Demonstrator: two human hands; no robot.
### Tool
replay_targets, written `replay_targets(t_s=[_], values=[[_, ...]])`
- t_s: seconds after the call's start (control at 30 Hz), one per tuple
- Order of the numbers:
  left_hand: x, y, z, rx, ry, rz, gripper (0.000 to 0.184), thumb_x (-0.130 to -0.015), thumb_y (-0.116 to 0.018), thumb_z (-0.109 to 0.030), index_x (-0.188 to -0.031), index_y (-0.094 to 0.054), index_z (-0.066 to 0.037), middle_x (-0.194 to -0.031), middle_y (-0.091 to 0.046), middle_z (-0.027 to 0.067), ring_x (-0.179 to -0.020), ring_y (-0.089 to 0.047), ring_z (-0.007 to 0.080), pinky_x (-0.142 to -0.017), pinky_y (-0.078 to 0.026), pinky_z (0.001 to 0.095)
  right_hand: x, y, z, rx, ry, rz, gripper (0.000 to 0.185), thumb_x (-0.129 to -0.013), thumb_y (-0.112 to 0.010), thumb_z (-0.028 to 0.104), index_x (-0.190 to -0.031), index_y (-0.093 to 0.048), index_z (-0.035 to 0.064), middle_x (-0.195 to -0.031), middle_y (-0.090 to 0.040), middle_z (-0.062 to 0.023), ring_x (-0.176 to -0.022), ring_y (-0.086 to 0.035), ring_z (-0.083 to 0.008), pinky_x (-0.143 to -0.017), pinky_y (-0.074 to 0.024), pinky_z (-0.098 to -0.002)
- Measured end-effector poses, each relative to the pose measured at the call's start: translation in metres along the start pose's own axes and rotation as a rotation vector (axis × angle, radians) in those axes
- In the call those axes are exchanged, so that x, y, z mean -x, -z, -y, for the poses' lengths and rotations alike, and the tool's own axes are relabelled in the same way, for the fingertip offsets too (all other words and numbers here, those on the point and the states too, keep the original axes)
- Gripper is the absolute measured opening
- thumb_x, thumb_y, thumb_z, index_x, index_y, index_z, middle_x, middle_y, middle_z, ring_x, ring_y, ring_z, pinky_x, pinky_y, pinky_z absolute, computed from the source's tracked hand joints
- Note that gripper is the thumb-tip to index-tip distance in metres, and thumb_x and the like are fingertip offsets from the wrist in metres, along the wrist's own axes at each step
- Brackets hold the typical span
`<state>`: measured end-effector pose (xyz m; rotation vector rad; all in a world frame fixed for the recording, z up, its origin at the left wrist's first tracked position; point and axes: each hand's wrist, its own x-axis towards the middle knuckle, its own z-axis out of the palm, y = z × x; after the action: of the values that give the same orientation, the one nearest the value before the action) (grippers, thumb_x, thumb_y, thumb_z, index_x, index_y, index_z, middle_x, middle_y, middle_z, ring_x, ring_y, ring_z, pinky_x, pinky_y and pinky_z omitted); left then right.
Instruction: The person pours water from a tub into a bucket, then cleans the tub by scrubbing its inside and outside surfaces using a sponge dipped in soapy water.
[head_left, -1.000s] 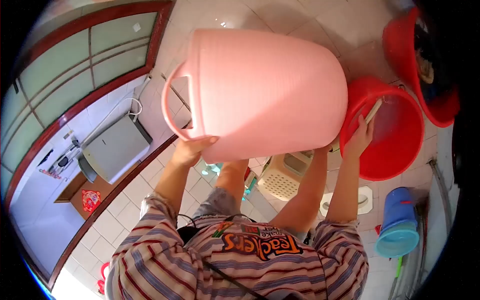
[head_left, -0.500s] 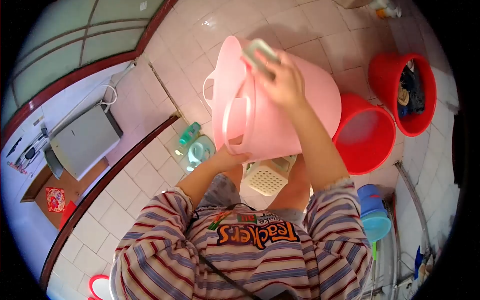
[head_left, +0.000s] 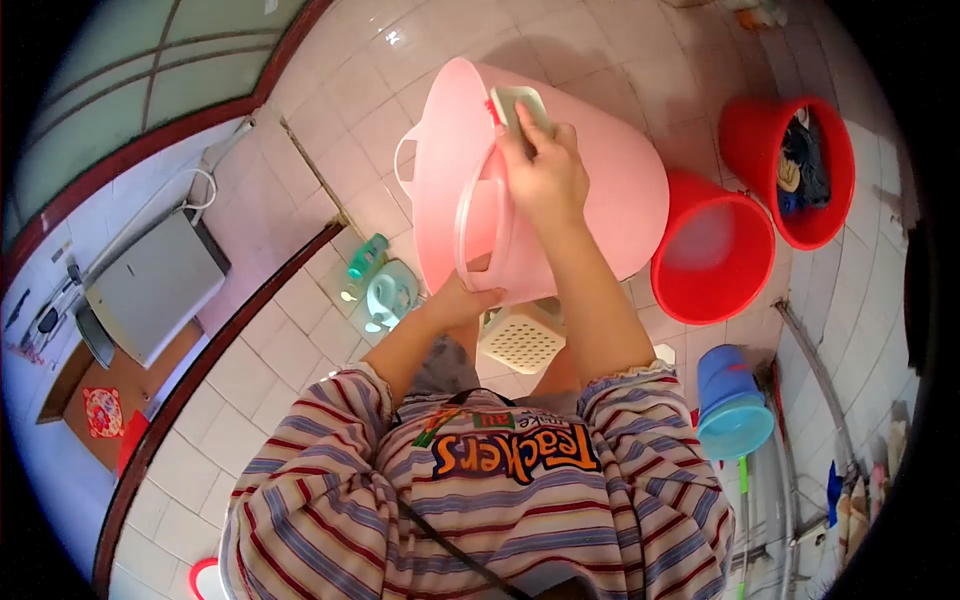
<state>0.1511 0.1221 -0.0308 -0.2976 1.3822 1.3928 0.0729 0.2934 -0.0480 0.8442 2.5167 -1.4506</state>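
A large pink tub (head_left: 610, 170) with two loop handles lies on its side, its mouth turned left. My left hand (head_left: 462, 302) grips the tub's lower rim close to the near handle. In my right hand (head_left: 548, 170) is a scrub brush (head_left: 520, 108) with a pale back and red bristles. The bristles meet the tub's rim above the near handle; the hand covers part of the brush.
Two red buckets (head_left: 668, 285) stand at the right, the farther one holding dark cloth (head_left: 808, 165). A beige perforated stool (head_left: 522, 340) is below the tub. Left of it are a green bottle (head_left: 368, 256) and a light blue container (head_left: 392, 292). Blue basins (head_left: 735, 430) stand at lower right.
My right hand and the brush have turned, so the brush back now faces up more. The whole view has shifted slightly. My left hand keeps its hold on the rim.
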Motion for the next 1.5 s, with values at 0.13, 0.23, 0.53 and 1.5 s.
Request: replay_targets(t_s=[0.13,0.23,0.53,1.5], values=[[-0.024,0.015,0.039,-0.003,-0.110,-0.083,0.057,-0.075,-0.057,0.003,-0.130,-0.042,-0.001,-0.116,-0.055,0.0052,-0.106,-0.052,0.0140,-0.091,-0.042,0.0288,0.079,0.004,0.029,-0.064,0.109,-0.009,0.044,-0.080,-0.063,0.032,-0.120,-0.058,0.0157,-0.092,-0.050,-0.0133,-0.079,-0.057,-0.0325,-0.066,-0.0487,-0.0410],[-0.020,0.009,0.021,-0.038,-0.071,-0.047,0.056,-0.075,-0.057,0.004,-0.129,-0.043,-0.001,-0.116,-0.055,0.0059,-0.106,-0.052,0.0144,-0.091,-0.042,0.0289,0.089,0.000,0.030,-0.186,0.110,-0.027,0.046,-0.079,-0.064,0.035,-0.120,-0.058,0.0155,-0.092,-0.050,-0.0151,-0.078,-0.057,-0.0329,-0.066,-0.0487,-0.0420],[0.000,-0.004,-0.012,-0.299,-0.002,-0.109,0.051,-0.073,-0.054,0.007,-0.123,-0.049,0.000,-0.116,-0.057,0.0069,-0.106,-0.054,0.0146,-0.089,-0.044,0.0284,0.059,-0.007,0.024,-0.006,0.013,-0.076,0.046,-0.078,-0.064,0.032,-0.120,-0.059,0.0141,-0.092,-0.050,-0.0153,-0.078,-0.057,-0.0326,-0.066,-0.0483,-0.0400],[0.001,0.040,-0.009,0.279,0.117,0.229,0.109,-0.056,-0.085,-0.035,-0.142,-0.024,-0.008,-0.141,-0.035,0.0105,-0.129,-0.034,0.0260,-0.104,-0.030,0.0483,0.096,0.004,-0.116,-0.015,0.317,-0.194,0.050,-0.073,-0.066,0.030,-0.122,-0.058,0.0209,-0.102,-0.051,-0.0138,-0.089,-0.053,-0.0317,-0.076,-0.0458,-0.0388]])
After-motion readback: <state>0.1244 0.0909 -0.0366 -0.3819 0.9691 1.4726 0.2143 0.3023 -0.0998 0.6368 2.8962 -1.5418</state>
